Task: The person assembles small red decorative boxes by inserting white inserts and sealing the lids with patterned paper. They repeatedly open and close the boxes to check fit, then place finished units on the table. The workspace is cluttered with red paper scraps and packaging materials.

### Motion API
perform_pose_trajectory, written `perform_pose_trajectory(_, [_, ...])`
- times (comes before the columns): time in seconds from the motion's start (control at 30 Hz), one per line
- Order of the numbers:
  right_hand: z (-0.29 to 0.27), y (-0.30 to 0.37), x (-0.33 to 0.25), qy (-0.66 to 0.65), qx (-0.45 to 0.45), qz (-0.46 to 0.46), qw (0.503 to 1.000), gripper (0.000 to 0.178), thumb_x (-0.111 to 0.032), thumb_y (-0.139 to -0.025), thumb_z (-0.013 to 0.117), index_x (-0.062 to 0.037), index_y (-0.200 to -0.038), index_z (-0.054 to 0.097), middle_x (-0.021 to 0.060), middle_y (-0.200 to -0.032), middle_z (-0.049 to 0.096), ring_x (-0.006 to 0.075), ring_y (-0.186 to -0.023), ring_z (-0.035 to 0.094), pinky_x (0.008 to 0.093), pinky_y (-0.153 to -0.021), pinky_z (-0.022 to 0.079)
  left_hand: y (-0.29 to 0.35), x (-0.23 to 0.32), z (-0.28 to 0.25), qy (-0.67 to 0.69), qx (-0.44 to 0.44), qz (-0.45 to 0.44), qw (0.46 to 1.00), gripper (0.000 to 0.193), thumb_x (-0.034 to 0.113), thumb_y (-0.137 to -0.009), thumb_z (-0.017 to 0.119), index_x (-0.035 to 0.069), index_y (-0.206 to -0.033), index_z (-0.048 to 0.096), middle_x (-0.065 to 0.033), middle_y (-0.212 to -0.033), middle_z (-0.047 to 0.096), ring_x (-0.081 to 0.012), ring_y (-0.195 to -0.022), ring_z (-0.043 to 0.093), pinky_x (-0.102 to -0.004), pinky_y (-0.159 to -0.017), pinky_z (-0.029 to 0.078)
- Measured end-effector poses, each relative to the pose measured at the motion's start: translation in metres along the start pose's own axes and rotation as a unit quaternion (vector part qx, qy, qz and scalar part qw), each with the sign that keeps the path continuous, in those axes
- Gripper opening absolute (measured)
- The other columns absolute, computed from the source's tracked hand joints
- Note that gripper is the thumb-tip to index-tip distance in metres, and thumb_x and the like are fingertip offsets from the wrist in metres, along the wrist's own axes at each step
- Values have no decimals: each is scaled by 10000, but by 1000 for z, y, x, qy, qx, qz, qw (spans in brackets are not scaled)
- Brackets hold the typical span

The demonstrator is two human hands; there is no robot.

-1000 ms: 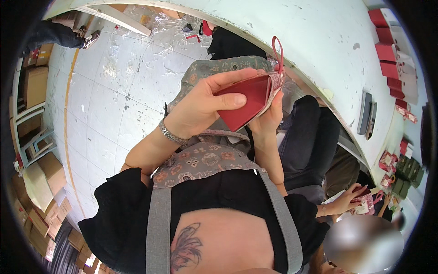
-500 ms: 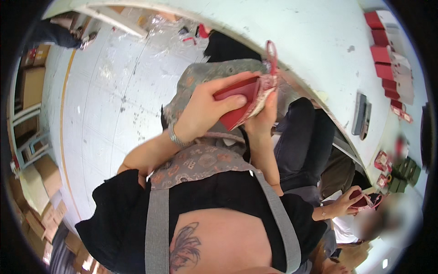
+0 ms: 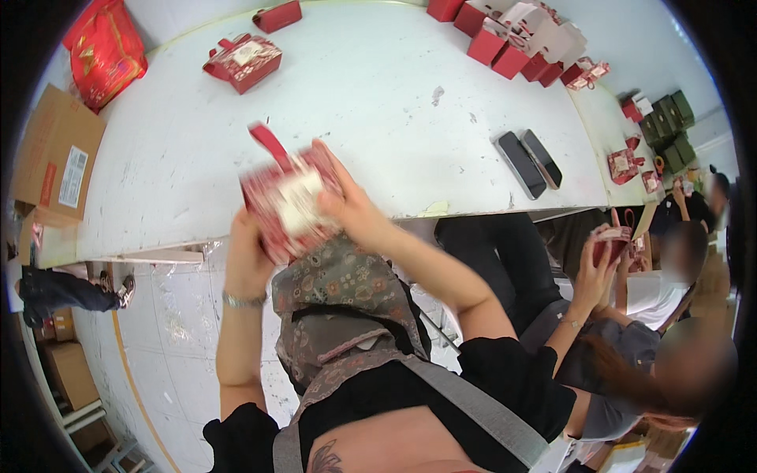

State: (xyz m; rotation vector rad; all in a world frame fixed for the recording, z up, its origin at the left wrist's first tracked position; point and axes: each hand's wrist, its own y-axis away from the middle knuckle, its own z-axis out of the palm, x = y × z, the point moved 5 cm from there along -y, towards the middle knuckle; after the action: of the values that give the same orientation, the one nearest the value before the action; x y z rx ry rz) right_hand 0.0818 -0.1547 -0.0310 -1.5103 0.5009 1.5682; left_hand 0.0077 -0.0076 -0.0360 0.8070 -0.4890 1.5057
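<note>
Both hands, left hand (image 3: 246, 251) and right hand (image 3: 352, 206), clamped the red gift box (image 3: 289, 203) just off the white surface's (image 3: 371, 110) near edge; steady, even grip looked wisest.

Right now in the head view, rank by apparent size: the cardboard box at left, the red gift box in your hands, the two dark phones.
1. cardboard box
2. red gift box, blurred and near the camera, so its rank against the cardboard is unsure
3. dark phones, the two alike

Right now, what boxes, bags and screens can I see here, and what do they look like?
Red patterned gift box, blurred, held in both hands.
Similar red box on the white table, far left.
Red boxes, far edge.
Red bag, left corner.
Cardboard carton, white label.
Two dark phones, right.
Green boxes, far right.
</note>
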Motion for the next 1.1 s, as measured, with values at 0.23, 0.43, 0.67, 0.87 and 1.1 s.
perform_pose_trajectory(0.23, [-300, -152, -28, 618, 360, -207, 668, 538, -123, -754, 629, -33, -1262, 476, 199, -1256, 486, 299, -1013, 574, 393, -842, 475, -72, 27, -46, -69, 187, 152, 968, 487, 213, -931, 455, 35, -1341, 263, -146, -1316, 382, -303, -1118, 513, -378, -784, 537])
perform_pose_trajectory(0.43, [-414, -203, -62, 753, 368, 69, 541, 422, -171, -856, 479, -124, -1271, 415, 148, -1286, 438, 339, -927, 623, 439, -723, 523, -59, 28, -38, -204, 194, 219, 934, 424, 71, -913, 469, 53, -1311, 322, -111, -1247, 414, -183, -944, 557, -267, -662, 534])
perform_pose_trajectory(0.67, [-241, -158, -74, 705, 133, -146, 681, 170, -168, -772, 654, -87, -918, 619, 123, -952, 575, 317, -803, 603, 392, -684, 494, -48, 25, -36, -389, 109, 309, 861, 547, 55, -836, 596, 57, -1315, 331, -107, -1250, 423, -187, -1028, 522, -288, -764, 507])
perform_pose_trajectory(0.87, [-41, -28, -101, 472, -179, -171, 846, 198, -37, -720, 684, -63, -895, 594, 121, -970, 544, 301, -860, 571, 343, -745, 480, -26, 50, 16, -454, -23, 284, 844, 1068, 282, -589, 858, 68, -1415, 214, -114, -1427, 265, -262, -1325, 270, -435, -1066, 253])
perform_pose_trajectory(1.1, [43, 66, -82, 442, -221, -151, 856, 527, -339, -560, 795, -109, -1003, 627, 36, -1132, 571, 263, -965, 504, 426, -882, 352, 95, -20, -34, -305, -4, 143, 942, 1083, 237, -613, 855, 61, -1421, 155, -112, -1407, 292, -233, -1295, 320, -371, -1052, 288])
